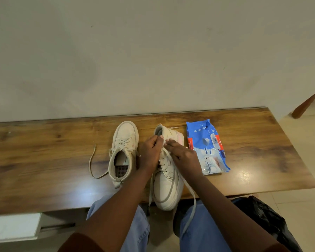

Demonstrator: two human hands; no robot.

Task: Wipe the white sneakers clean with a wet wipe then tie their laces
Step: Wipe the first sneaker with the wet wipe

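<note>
Two white sneakers stand on a wooden table (pixel 244 142). The left sneaker (pixel 125 142) points its toe at the wall, and its loose lace (pixel 92 160) trails to the left. The right sneaker (pixel 168 188) points its toe toward me, over the table's front edge. Both my hands are over its ankle end. My left hand (pixel 150 151) pinches the lace at the top eyelets. My right hand (pixel 182 153) lies against the shoe's side with fingers on the lace. Two long lace ends (pixel 191 195) hang past the front edge.
A blue wet-wipe pack (pixel 207 148) lies just right of the right sneaker. The wall runs along the table's far edge. A black bag (pixel 262 215) sits on the floor at lower right. My knees in blue jeans are below the table's front edge.
</note>
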